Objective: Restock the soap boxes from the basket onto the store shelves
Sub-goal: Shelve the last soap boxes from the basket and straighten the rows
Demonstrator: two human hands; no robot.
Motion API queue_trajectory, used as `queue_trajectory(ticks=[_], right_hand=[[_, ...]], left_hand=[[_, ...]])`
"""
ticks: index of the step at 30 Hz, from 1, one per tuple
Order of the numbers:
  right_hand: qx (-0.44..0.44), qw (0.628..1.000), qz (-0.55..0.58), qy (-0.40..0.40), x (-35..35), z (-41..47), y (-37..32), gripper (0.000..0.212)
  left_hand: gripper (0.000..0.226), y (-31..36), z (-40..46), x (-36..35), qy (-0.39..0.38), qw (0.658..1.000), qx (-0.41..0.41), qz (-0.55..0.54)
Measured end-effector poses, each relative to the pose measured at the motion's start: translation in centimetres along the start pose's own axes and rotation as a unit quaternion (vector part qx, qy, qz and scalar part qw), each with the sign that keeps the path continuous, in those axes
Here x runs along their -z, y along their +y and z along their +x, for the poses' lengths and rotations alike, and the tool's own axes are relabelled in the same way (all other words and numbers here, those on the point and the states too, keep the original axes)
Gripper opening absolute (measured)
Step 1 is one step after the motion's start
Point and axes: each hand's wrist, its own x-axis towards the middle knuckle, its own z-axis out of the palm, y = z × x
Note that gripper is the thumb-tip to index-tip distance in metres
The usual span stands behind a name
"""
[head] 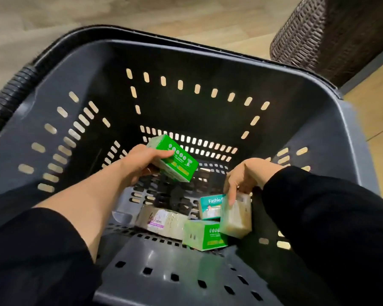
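A person reaches both arms into a dark grey slotted basket (pixel 318 120) standing on a wood-look floor (pixel 186 16), gathering soap boxes for the store shelves, which are out of view. The left hand (pixel 139 164) has its fingers (pixel 161 154) and thumb curled round a green soap box (pixel 175 161), held clear of the basket bottom. The right hand (pixel 245 175) pinches the top of a pale soap box (pixel 237 217) stood on end, fingertips pressed to its upper face.

Three more boxes lie at the near end of the basket: a teal-and-white box (pixel 209 208) reading "Fashio", the rest hidden by the pale box; a second green box (pixel 205 235); and a beige box with a purple label (pixel 161 220), its print too blurred to read. A barcode shows on the pale box.

Done well, each box should probably be gripped across its long faces and lifted straight up, clear of the rim, so thin cartons are not crushed or dropped. A dark wicker container (pixel 341 32) stands beside the basket.
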Motion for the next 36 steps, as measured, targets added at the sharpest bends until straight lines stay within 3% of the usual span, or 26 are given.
queue_trajectory(ticks=[3,8,11,12,14,19,22,25,29,33,36], right_hand=[[-0.035,0.997,0.056,0.048,-1.4,1.8,0.0,0.076],[-0.044,0.987,-0.114,0.109,-3.6,1.6,-0.8,0.062],[-0.048,0.997,-0.066,-0.014,-4.1,1.6,-0.9,0.058],[-0.04,0.997,-0.039,-0.043,-4.2,1.4,-1.0,0.048],[-0.039,0.998,-0.02,-0.049,-4.3,0.8,-1.1,0.028],[-0.061,0.997,-0.01,-0.038,-5.1,1.7,-1.1,0.058],[-0.074,0.996,0.001,-0.051,-5.8,2.3,-0.5,0.054],[-0.031,0.998,0.011,-0.056,-5.9,2.1,0.2,0.054],[0.064,0.994,0.073,-0.048,-5.3,1.6,0.6,0.037],[0.174,0.977,0.121,-0.031,-3.1,-0.2,0.8,0.051],[0.251,0.939,0.233,0.039,-1.3,-1.8,1.6,0.059]], left_hand=[[0.04,0.2,-0.7,0.2,0.004,1.0,-0.014,-0.006],[0.051,0.2,-1.6,0.7,0.03,0.999,-0.018,0.006],[0.053,0.5,-2.1,0.6,0.049,0.998,-0.022,0.012],[0.048,0.7,-2.2,0.4,0.054,0.998,-0.025,0.01],[0.04,1.0,-2.5,0.1,0.06,0.998,-0.03,0.003],[0.04,1.3,-2.9,-0.4,0.074,0.997,-0.035,0.004],[0.039,1.5,-3.1,-0.5,0.08,0.996,-0.038,-0.008],[0.038,1.5,-3.1,-0.5,0.088,0.995,-0.037,-0.013],[0.038,1.5,-3.1,-0.6,0.09,0.995,-0.039,-0.017],[0.039,1.6,-3.1,-0.5,0.098,0.994,-0.037,-0.023],[0.041,1.9,-3.2,-0.2,0.116,0.992,-0.036,-0.045]])
